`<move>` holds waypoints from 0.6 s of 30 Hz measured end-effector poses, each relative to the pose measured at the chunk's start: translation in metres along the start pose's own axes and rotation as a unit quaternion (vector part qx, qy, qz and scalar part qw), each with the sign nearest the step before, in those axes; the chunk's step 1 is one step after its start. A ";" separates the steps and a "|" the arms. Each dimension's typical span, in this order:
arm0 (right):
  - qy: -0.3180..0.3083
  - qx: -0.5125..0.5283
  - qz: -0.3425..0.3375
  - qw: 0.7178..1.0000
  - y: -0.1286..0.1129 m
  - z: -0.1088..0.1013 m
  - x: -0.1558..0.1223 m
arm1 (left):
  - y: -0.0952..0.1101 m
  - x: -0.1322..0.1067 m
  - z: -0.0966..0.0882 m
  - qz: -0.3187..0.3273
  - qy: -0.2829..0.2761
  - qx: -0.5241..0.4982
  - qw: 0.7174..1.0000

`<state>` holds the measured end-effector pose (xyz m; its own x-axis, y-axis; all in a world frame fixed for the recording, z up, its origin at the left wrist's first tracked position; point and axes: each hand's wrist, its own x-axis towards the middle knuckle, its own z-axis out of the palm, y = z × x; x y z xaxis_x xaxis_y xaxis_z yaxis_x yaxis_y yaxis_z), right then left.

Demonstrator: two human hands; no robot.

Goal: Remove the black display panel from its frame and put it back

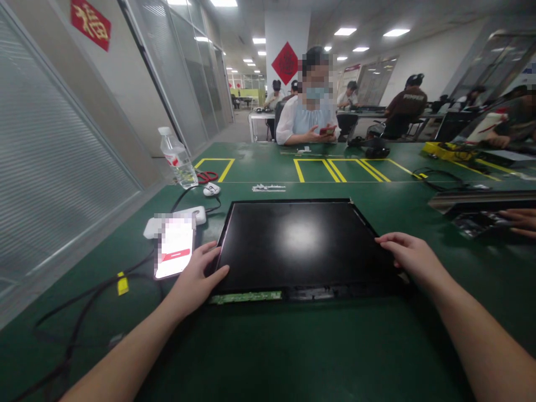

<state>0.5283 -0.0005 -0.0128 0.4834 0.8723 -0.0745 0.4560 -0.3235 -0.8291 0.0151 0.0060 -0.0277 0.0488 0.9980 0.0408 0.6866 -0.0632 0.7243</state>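
Note:
A black LCD screen panel [268,245] lies flat on the green table, with a bright reflection at its middle. Along its near edge runs a narrow green circuit board [247,297]. My left hand [199,276] grips the panel's left edge, thumb on top and fingers along the side. At the right edge, my right hand [408,254] pinches the rim between thumb and fingers; some of those fingertips are hidden. A phone [176,248] with a lit screen is just left of my left hand.
Black cables [90,301] run along the left side, near a white adapter [188,215], a water bottle [178,159] and red-handled scissors [208,177]. Small white strips [268,188] lie beyond the panel. A masked person [307,117] sits opposite; a co-worker's hand [521,220] is at right.

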 end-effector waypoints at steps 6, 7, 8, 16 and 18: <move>0.001 -0.008 -0.003 1.000 0.005 0.000 0.004 | 0.002 0.000 0.000 0.005 0.000 0.011 1.000; 0.001 -0.008 -0.006 1.000 0.006 0.000 0.004 | 0.001 0.000 0.000 0.007 0.001 0.013 1.000; 0.000 -0.008 -0.008 1.000 0.006 0.000 0.004 | -0.001 0.000 0.002 0.008 0.002 0.014 1.000; -0.001 -0.012 -0.016 1.000 0.009 -0.001 0.005 | -0.016 0.003 0.013 0.015 0.044 0.021 0.999; -0.003 -0.013 -0.020 1.000 0.012 -0.001 0.006 | -0.011 0.002 0.009 0.012 0.035 0.024 0.999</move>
<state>0.5373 0.0009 -0.0222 0.4608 0.8864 -0.0449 0.4945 -0.2984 -0.8163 0.0146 0.0088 -0.0415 0.0162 0.9940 0.1080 0.7200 -0.0866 0.6885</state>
